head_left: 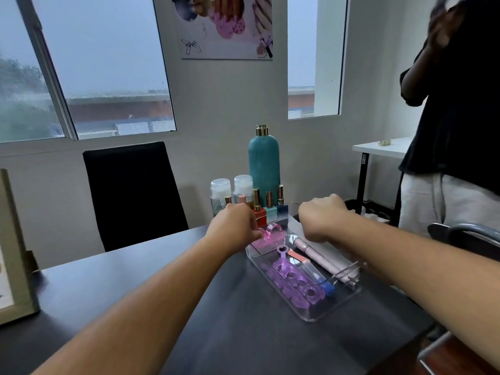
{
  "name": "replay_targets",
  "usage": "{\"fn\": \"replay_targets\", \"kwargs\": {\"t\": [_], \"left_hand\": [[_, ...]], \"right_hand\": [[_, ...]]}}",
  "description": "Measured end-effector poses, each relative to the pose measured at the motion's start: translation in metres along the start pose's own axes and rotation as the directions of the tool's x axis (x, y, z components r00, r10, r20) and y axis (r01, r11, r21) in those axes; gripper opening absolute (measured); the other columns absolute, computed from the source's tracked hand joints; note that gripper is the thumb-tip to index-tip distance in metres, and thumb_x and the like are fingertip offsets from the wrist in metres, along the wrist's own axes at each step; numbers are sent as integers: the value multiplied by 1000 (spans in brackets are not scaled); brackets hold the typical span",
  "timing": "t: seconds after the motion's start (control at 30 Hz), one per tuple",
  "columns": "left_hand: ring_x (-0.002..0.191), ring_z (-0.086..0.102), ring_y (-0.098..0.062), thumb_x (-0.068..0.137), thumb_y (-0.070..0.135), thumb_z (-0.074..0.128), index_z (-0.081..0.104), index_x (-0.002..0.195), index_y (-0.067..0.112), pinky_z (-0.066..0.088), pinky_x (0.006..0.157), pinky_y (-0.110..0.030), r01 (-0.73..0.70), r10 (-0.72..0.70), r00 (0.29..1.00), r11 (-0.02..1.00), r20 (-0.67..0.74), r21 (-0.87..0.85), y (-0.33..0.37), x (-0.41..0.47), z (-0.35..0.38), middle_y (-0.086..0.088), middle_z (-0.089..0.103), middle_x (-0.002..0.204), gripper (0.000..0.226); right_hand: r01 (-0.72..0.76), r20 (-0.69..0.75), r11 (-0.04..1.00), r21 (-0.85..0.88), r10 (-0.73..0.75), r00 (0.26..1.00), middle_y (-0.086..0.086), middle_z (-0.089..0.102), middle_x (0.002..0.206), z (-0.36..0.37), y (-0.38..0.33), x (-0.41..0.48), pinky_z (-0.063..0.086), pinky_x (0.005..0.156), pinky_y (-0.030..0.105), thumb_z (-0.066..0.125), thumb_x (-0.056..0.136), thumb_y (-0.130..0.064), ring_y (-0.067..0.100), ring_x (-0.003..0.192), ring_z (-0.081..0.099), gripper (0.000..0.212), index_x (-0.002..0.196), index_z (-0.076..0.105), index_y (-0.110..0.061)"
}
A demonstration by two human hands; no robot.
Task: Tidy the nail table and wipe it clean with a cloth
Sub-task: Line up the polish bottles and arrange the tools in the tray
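A clear acrylic tray (311, 316) lies on the dark table (189, 307). Inside it are purple toe separators (293, 284), a pink nail brush (274, 235), a pale pink drill pen (318, 257), a blue-capped tube (319, 278) and metal nippers (349, 274). My left hand (235, 226) has its fingers curled at the left end of the pink brush, by the tray's far corner. My right hand (322, 216) hangs curled over the tray's far right end. Its fingers are hidden, so what they touch is unclear. No cloth is clearly visible.
Behind the tray stand a teal pump bottle (263, 163), two clear bottles (232, 189) and polish bottles (259, 207). A black chair (130, 193) faces the table's far side, and a framed board (13, 253) stands at the left. A person (454, 117) stands at the right by a white side table (384, 147).
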State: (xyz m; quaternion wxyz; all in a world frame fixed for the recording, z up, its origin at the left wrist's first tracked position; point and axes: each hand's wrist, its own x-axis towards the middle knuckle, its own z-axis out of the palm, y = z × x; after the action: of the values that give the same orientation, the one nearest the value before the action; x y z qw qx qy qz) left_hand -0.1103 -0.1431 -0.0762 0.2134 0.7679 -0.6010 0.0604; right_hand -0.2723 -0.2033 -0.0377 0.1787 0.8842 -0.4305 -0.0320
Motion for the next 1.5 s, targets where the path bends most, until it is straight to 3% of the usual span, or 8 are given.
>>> {"fn": "replay_targets", "kwargs": {"t": [0.17, 0.3, 0.47, 0.67, 0.9, 1.03, 1.17, 1.5], "left_hand": [[57, 54, -4, 74, 36, 75, 67, 71, 21, 40, 51, -17, 2, -2, 1000, 1000, -2, 5, 1, 0, 0, 7, 62, 71, 17], [60, 57, -6, 73, 36, 75, 67, 71, 21, 46, 55, -20, 5, -5, 1000, 1000, 2, -1, 0, 0, 2, 7, 64, 73, 17], [58, 55, -4, 73, 37, 76, 66, 69, 23, 44, 54, -20, 8, -8, 1000, 1000, -10, -11, 0, -1, 3, 9, 61, 70, 17], [61, 58, -6, 72, 37, 76, 69, 72, 21, 51, 59, -24, 15, -15, 1000, 1000, -12, -5, 0, 0, 3, 7, 63, 72, 17], [56, 53, -2, 73, 38, 75, 71, 78, 20, 43, 54, -19, 9, -9, 1000, 1000, -8, 1, 0, 0, 2, 9, 60, 71, 20], [56, 52, -2, 73, 38, 75, 70, 78, 20, 44, 55, -20, 9, -9, 1000, 1000, -3, 0, -1, 0, 2, 9, 60, 72, 20], [59, 56, -4, 72, 38, 76, 71, 76, 20, 46, 56, -21, 4, -4, 1000, 1000, -4, -3, -2, 1, 3, 9, 61, 72, 19], [55, 52, -1, 71, 38, 76, 69, 70, 23, 36, 47, -13, 15, -15, 1000, 999, 1, -34, -2, 0, 2, 12, 58, 67, 17]], "right_hand": [[-57, 49, 982, 182, 49, 998, 2, 55, 84, -10, 8, -2, 35, 75, 30, 57, 86, -19, 24, 82, 51, 16, 74, 48, -14], [-34, -102, 999, 4, 34, 994, 4, 61, 86, -11, 13, -3, 31, 76, 32, 52, 83, -12, 26, 84, 55, 26, 61, 39, -17], [67, -52, 996, -64, -70, 996, 6, 66, 103, 6, 2, -3, 29, 77, 32, 46, 89, -16, 24, 94, 60, 14, 75, 45, -18], [-39, 83, 988, 151, 26, 996, 5, 65, 105, 7, 3, 2, 39, 76, 31, 54, 85, -15, 25, 88, 55, 17, 101, 59, -15], [-19, 35, 998, 55, 17, 999, 0, 64, 95, 11, 2, -1, 37, 70, 32, 73, 78, -38, 23, 88, 57, 30, 97, 61, -19], [110, 4, 985, 131, -112, 994, -3, 69, 98, 6, 9, 2, 45, 74, 31, 77, 74, -30, 18, 93, 61, 24, 95, 68, -21], [274, 178, 956, 103, -289, 941, -8, 62, 113, 2, 17, 0, 31, 85, 39, 78, 72, -33, 16, 104, 49, 35, 107, 70, -31], [315, 202, 947, 66, -322, 925, -7, 56, 128, 6, 22, 0, 23, 92, 46, 76, 73, -36, 20, 124, 43, 46, 118, 63, -36]]}}
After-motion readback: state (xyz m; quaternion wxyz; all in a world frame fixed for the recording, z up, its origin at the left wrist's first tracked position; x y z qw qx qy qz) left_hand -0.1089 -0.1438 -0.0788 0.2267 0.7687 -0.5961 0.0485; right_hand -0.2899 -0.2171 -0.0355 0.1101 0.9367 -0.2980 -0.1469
